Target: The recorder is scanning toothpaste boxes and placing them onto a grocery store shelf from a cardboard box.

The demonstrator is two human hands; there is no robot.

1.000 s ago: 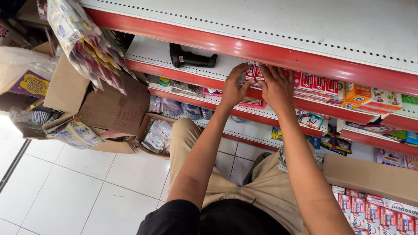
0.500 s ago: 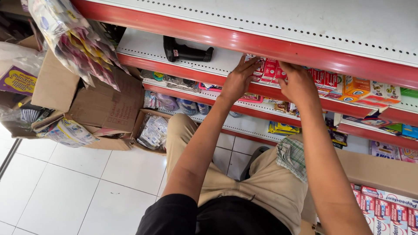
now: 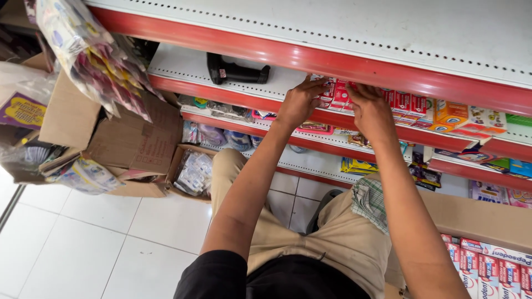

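Both my hands reach up to a white shelf [image 3: 183, 66] with a red front edge. My left hand [image 3: 299, 101] and my right hand [image 3: 370, 106] are pressed against a row of small red and white boxes [image 3: 339, 94] standing on that shelf, fingers curled around them. More red boxes [image 3: 403, 102] continue the row to the right, followed by orange boxes [image 3: 450, 113]. A black handheld device [image 3: 235, 72] lies on the shelf to the left of my left hand. I am crouched, knees in tan trousers [image 3: 310, 232] below.
Open cardboard boxes [image 3: 133, 141] with packets sit on the white tiled floor [image 3: 83, 243] at left. Hanging snack packets [image 3: 91, 61] dangle at upper left. A carton of red and white toothpaste boxes [image 3: 487, 266] is at lower right. Lower shelves hold assorted small goods.
My hands have stayed on the red boxes, shifting slightly along the shelf. The view has tilted a little, showing more of the shelf above.
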